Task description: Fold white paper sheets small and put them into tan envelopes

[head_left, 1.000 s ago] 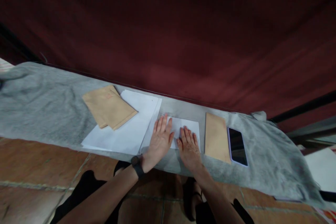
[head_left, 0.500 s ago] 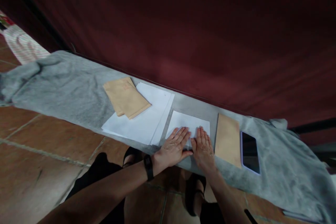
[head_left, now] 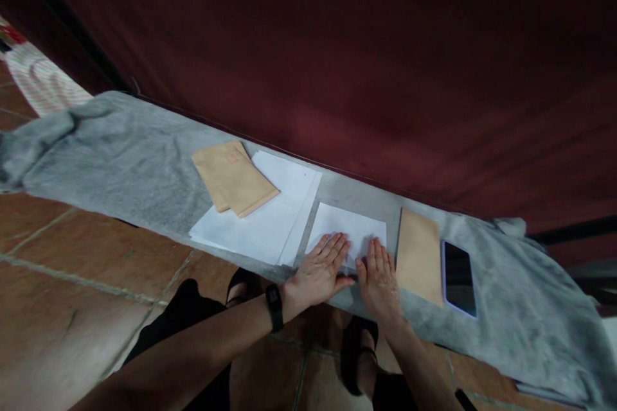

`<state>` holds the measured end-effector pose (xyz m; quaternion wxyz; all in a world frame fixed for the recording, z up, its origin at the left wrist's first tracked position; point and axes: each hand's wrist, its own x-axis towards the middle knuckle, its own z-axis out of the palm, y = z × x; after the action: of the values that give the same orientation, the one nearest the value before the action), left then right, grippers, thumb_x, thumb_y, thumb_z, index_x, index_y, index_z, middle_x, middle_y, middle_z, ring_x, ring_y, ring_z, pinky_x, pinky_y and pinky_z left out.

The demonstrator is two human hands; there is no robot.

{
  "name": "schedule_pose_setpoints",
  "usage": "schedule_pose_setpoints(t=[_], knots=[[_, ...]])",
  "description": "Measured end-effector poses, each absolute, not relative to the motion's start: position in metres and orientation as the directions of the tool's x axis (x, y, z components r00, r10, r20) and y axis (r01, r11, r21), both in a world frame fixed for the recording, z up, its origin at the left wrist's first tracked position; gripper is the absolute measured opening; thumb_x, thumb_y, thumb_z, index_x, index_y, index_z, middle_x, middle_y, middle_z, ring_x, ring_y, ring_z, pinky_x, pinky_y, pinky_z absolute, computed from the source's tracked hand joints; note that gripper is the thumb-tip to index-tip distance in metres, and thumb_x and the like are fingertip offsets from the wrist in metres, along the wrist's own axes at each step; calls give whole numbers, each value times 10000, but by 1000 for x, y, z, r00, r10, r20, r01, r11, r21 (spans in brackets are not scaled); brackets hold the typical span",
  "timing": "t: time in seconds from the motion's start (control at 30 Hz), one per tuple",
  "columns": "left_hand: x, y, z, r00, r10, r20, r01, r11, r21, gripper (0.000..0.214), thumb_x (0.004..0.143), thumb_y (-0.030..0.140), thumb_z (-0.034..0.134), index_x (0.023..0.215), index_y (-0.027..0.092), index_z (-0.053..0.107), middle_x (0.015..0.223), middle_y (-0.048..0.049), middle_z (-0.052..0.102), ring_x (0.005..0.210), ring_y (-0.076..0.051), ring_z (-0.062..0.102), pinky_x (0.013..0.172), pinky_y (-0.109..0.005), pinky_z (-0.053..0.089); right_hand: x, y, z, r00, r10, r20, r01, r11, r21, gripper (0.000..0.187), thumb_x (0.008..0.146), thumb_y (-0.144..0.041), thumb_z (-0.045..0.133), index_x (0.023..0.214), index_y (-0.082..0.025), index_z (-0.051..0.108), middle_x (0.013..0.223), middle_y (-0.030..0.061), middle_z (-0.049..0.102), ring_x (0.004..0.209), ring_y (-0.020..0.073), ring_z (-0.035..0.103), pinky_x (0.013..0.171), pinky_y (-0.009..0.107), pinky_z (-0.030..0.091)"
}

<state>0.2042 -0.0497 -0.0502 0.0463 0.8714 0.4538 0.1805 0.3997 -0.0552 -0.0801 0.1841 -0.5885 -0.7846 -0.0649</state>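
A small white rectangle of paper (head_left: 348, 221), looking folded, lies flat on the grey cloth in front of me. My left hand (head_left: 325, 268) rests palm down on its near left part, fingers stretched out. On its near right part lies my right hand (head_left: 380, 276), also flat with fingers extended. Neither hand grips anything. To the left is a stack of larger white sheets (head_left: 289, 205), with brown envelopes (head_left: 234, 176) overlapping on top. A single brown envelope (head_left: 418, 253) lies just right of my right hand.
A phone (head_left: 459, 277) in a pale purple case lies right of the single envelope. The grey cloth (head_left: 130, 160) covers a long narrow surface. A dark red panel (head_left: 337, 77) rises behind it. My feet are on the tiled floor (head_left: 72, 257) below.
My right hand has slid right and slightly toward me over the folded paper, opening a wider gap between the hands. My left hand stays nearly in place.
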Motion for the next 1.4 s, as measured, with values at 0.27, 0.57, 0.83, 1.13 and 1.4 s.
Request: schedule_pose_setpoints(t=[0.27,0.57,0.83,1.13,1.4], knots=[[206,-63,-55,550,773,315,775,-613,151,595,1011,306,402,1547,65,304,1628,-177,316,1537,-258,228,1255,-466,218,391,-70,-68,-349,901,257,878,410,-246,616,1083,-381,286,1625,-159,94,1661,135,257,1533,247,249,1216,497,326],[192,-63,-68,497,794,351,810,-569,141,655,1026,392,418,1582,96,238,1622,-182,322,1518,-274,283,1232,-483,291,399,-81,-72,-313,899,305,922,365,-131,720,1055,-456,378,1623,-117,92,1639,183,283,1509,296,306,1188,495,364],[184,-69,-75,381,841,385,866,-470,170,815,983,583,444,1575,58,252,1612,-237,316,1511,-342,285,1201,-507,342,404,-85,-72,-206,923,326,955,263,-140,765,1032,-541,383,1604,-69,193,1613,220,328,1484,339,347,1174,521,371],[193,-45,-56,368,865,340,883,-440,163,638,1028,406,350,1563,64,289,1596,-212,368,1505,-299,313,1217,-506,324,392,-70,-66,-142,945,294,937,224,-268,651,1063,-462,316,1589,-83,261,1619,181,336,1513,299,296,1196,508,352],[221,-3,-60,455,863,217,851,-494,180,576,981,191,287,1535,49,355,1606,-164,376,1523,-243,275,1249,-449,269,363,-22,-49,-181,961,207,901,246,-356,604,1084,-408,165,1540,-74,379,1613,133,359,1520,233,287,1244,451,271]])
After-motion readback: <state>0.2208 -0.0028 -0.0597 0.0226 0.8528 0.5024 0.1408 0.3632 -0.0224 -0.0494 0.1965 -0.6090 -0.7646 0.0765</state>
